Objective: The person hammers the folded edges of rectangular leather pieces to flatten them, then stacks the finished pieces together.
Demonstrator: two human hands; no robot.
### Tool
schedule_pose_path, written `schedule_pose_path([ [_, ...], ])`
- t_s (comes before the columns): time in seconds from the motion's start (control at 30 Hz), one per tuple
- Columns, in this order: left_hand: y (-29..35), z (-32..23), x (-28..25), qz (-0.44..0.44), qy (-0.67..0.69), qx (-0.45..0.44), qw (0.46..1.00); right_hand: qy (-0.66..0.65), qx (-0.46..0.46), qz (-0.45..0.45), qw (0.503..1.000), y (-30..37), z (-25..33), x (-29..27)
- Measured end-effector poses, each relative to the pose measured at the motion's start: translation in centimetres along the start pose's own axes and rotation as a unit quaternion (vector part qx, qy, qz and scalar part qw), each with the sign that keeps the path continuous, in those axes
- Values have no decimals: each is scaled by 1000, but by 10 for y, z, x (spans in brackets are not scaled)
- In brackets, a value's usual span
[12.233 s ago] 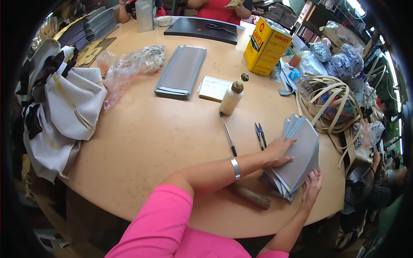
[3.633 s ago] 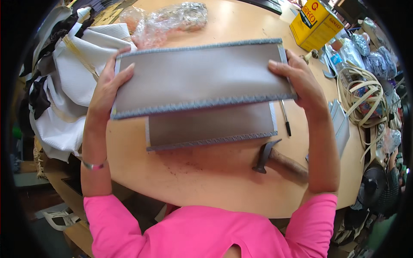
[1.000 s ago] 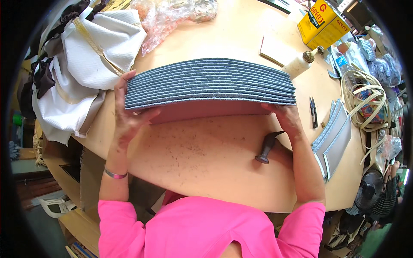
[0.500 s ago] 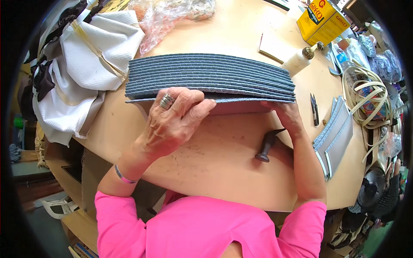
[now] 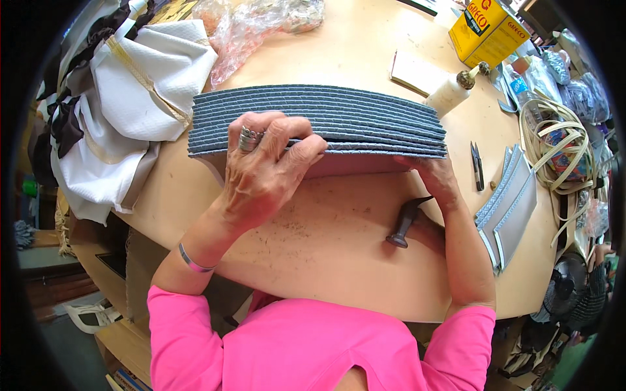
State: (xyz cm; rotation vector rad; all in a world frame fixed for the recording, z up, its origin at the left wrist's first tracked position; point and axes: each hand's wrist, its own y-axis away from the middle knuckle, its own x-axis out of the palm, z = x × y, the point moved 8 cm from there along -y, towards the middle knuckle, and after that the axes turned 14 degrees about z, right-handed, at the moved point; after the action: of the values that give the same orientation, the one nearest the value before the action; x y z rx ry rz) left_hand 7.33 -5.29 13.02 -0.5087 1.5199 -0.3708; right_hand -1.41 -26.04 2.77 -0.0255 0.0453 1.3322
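Note:
A thick stack of blue fabric panels [image 5: 313,111] is held tilted up above the table, stitched edges facing me. The lowest panel shows a mauve underside. My left hand [image 5: 267,159], with rings on it, grips the near edge left of middle, its fingers bent over the lower panels and the thumb at a slim gap between them. My right hand [image 5: 430,173] holds the stack from below at its right end; most of its fingers are hidden beneath. On the table near my right forearm stands a dark hammer-like tool [image 5: 404,225] with a round flat end.
White quilted fabric [image 5: 150,72] heaps at the left, with a plastic bag [image 5: 254,29] behind. On the right lie grey panels with blue edges [image 5: 508,202], a dark pen-like tool [image 5: 476,166] and coiled cream cord [image 5: 561,140]. A bottle [image 5: 453,91] and yellow can [image 5: 489,32] stand farther back.
My left hand has shifted slightly left and up along the stack's edge. The gap above the lowest panel at the left has narrowed. My right hand stays nearly in place.

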Motion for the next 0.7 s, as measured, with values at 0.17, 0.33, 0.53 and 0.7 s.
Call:
schedule_pose_path([
  [0.17,-25,10,-1,137,7,-1,991,22,7,4,1000,-1,-3,-3],
  [0.33,-34,42,25,289,52,-31,955,-49,-5,0,999,1,-6,-3],
  [0.53,-21,23,26,282,-21,-43,958,-13,5,-4,1000,0,-4,-1],
  [0.7,-26,25,28,282,-24,-16,959,-71,-32,7,997,-5,4,2],
])
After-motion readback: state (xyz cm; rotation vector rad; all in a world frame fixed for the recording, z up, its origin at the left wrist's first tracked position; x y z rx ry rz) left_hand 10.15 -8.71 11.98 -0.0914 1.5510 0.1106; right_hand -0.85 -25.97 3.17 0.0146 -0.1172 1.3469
